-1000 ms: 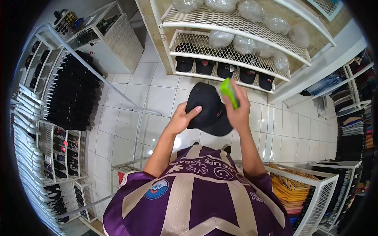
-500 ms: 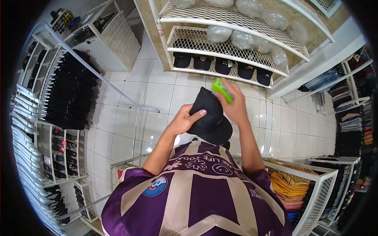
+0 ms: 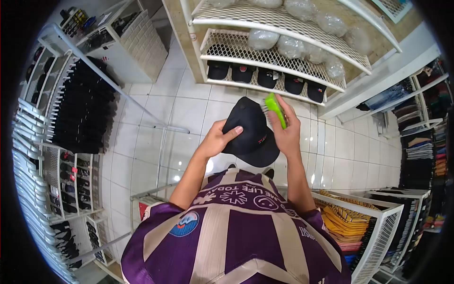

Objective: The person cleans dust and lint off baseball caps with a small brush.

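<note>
Since half a second ago the cap (image 3: 250,135) has turned so its black crown faces me more fully, and the green brush (image 3: 275,109) has slid to the crown's right edge and stands more upright.

My left hand (image 3: 216,140) grips the cap from its left side, thumb laid over the crown and the other fingers hidden beneath. My right hand (image 3: 286,132) is wrapped around the brush, which touches the upper right edge of the cap. The brim points down toward my chest, just clear of my shirt (image 3: 236,232).

Both hands are at chest height over bare tiled floor (image 3: 189,111), which leaves open room ahead of them and to the left of the left hand. Beyond the fingertips, the front edge of a white wire shelf (image 3: 283,92) runs across, with a row of caps (image 3: 267,78) on it and plastic-wrapped bundles (image 3: 293,46) above. The brush tip sits near that edge but apart from it.

Left of the left hand, well apart, a thin rail (image 3: 163,127) slants in front of a rack of dark clothes (image 3: 80,111). Below the right elbow, the rim of a wire basket (image 3: 378,214) holds folded yellow clothes (image 3: 347,225).
</note>
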A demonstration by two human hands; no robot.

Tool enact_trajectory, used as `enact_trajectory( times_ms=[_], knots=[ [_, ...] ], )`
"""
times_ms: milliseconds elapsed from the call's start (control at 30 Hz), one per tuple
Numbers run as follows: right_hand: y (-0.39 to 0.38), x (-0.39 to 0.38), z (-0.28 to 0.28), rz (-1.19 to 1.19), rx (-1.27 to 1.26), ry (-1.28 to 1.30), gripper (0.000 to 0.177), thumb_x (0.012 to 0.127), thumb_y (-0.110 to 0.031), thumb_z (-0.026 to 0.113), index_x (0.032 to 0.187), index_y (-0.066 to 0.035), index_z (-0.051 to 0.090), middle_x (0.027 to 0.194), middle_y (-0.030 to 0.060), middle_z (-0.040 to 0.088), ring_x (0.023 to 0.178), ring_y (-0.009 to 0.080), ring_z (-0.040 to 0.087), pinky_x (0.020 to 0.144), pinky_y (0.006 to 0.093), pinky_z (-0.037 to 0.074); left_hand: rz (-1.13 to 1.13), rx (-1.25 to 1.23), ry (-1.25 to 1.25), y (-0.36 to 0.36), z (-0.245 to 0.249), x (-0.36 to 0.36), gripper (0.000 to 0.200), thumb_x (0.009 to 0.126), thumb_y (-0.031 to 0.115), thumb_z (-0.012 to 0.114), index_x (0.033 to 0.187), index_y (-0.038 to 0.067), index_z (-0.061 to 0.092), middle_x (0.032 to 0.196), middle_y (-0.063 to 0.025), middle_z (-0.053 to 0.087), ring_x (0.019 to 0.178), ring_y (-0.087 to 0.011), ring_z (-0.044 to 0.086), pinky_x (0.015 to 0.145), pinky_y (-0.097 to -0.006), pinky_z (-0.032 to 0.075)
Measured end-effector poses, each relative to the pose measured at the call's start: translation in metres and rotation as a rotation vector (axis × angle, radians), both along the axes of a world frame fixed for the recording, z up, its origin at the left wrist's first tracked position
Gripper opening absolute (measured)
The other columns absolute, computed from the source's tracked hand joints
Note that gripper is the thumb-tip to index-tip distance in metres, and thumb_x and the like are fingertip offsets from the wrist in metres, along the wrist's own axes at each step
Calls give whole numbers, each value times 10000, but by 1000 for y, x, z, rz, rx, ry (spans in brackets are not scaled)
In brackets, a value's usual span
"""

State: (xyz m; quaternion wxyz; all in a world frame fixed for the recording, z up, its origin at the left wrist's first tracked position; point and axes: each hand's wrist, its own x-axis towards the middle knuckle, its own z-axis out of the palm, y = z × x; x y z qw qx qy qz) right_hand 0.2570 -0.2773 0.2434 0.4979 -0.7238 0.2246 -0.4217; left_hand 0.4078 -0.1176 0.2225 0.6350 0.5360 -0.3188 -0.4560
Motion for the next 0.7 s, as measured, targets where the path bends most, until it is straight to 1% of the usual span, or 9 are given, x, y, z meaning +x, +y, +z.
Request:
enact_trajectory(
  times_ms=[167,233,267,300,400,500,533,633,700],
  knots=[
    [-1,9,-23,8,-116,159,522,864,-111,767,1357,-33,616,1055,162,658,996,263,651,898,333,496,-113,91,16,1,0,0,238,997,168,668,1111,-41,679,935,-15,711,823,-68,619,743,-246,531],
    [-17,-3,-41,-140,-120,279,486,876,-139,769,1334,-46,639,1018,144,668,989,219,649,892,315,501,-10,-2,-102,8,4,1,266,990,168,677,1159,-37,671,1012,-33,715,909,-79,626,821,-266,533],
    [-21,-15,-47,-66,216,261,439,921,-153,741,1328,-23,638,1073,112,691,1017,161,639,911,286,493,57,-26,-43,9,3,0,297,985,161,682,1203,-39,658,1073,-46,711,977,-92,624,885,-284,526],
    [-21,-22,-48,-63,213,282,439,921,-153,741,1328,-23,638,1073,112,691,1017,161,639,911,286,493,64,26,-67,11,4,5,307,982,150,685,1219,-42,650,1074,-45,712,977,-98,628,888,-287,529],
    [-14,-35,-52,187,801,-54,398,977,-107,675,1338,43,604,1239,79,668,1111,125,607,977,256,455,92,-108,65,9,10,4,291,967,115,696,1210,-38,651,1075,-50,713,945,-101,642,858,-275,533],
    [-4,-30,-49,184,774,-97,408,971,-94,676,1351,33,598,1229,82,671,1125,130,603,990,262,450,-5,-98,-97,8,7,11,279,944,84,711,1192,-33,658,1050,-44,718,922,-99,646,834,-267,535],
    [-2,-29,-42,138,515,-34,447,953,-96,699,1364,38,585,1226,88,670,1134,138,603,1001,271,448,1,-97,-100,8,10,14,279,944,84,711,1192,-33,658,1050,-44,718,922,-99,646,834,-267,535],
    [-1,-32,-23,168,284,49,484,938,-103,720,1379,33,572,1234,100,664,1131,135,603,999,267,452,30,18,2,13,23,17,284,897,75,759,1135,-51,672,999,-59,729,896,-105,663,815,-269,540],
    [10,-27,-14,105,288,41,559,873,-134,789,1378,3,590,1163,100,681,1173,197,598,1033,323,433,100,-9,60,7,29,8,276,888,66,767,1114,-61,674,1000,-73,729,878,-112,671,791,-272,548]
  ],
)
